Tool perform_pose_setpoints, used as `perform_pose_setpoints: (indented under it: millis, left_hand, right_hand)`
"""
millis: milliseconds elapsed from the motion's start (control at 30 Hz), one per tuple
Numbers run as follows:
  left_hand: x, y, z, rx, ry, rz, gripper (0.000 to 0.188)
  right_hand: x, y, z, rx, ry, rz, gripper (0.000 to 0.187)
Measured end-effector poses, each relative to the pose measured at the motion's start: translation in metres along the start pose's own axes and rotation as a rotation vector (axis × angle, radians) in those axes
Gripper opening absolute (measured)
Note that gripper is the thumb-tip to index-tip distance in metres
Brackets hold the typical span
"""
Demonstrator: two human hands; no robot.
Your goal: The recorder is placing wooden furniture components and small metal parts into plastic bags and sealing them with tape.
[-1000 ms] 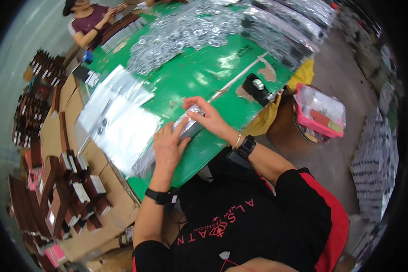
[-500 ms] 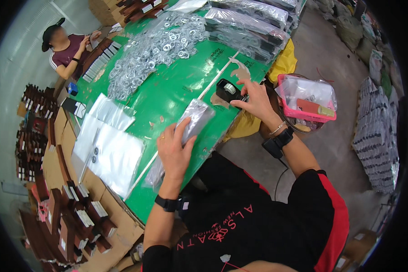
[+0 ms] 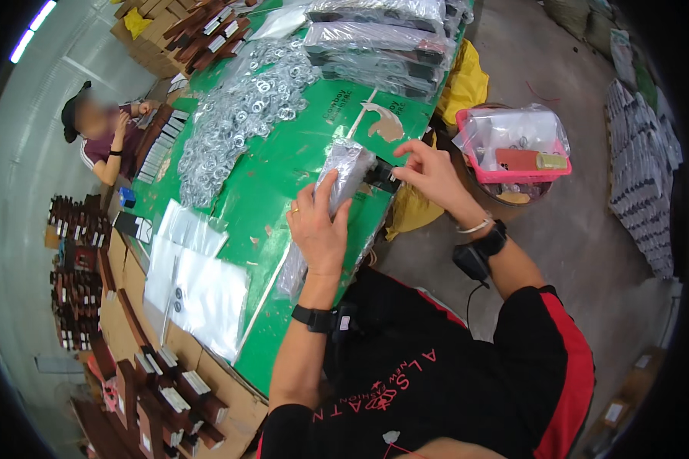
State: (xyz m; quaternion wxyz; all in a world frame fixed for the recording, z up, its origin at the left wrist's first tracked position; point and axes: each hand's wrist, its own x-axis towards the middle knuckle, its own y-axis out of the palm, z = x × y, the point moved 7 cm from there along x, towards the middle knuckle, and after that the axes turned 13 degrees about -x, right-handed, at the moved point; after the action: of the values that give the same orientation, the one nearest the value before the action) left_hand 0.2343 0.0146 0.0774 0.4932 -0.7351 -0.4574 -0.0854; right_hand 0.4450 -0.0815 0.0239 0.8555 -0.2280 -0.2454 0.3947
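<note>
From the left, find brown wooden pieces piled beside the green counter. Next, see clear bags with two dark rings on top, then, farther back, a heap of pale rings. Toward the middle, see the left hand gripping a long plastic-wrapped packet slanted over the counter, with fingers across the top and thumb along the right side. Might let the packet twist or its film gape by gripping too lightly on slick plastic. Past its far end, partly hidden, notice a black tape dispenser near the counter's edge; might tip it off with a stray bump. Just beside, see the right hand, half curled; cannot tell about any tape at its fingertips. Farther right, find a pink basket.
</note>
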Motion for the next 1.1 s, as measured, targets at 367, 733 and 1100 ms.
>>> perform_pose_setpoints:
  millis: [367, 733, 1100]
  left_hand:
    - [-0.007, 0.011, -0.019, 0.037, 0.115, 0.092, 0.058]
    - [-0.012, 0.005, -0.023, 0.092, 0.202, 0.088, 0.058]
    - [-0.094, -0.070, 0.036, 0.583, 0.259, 0.174, 0.052]
  right_hand:
    - [-0.041, 0.024, -0.060, 0.599, 0.196, 0.117, 0.020]
    - [-0.017, 0.062, -0.088, 0.355, 0.156, 0.022, 0.020]
    - [-0.047, 0.079, 0.056, 0.436, -0.054, 0.344, 0.014]
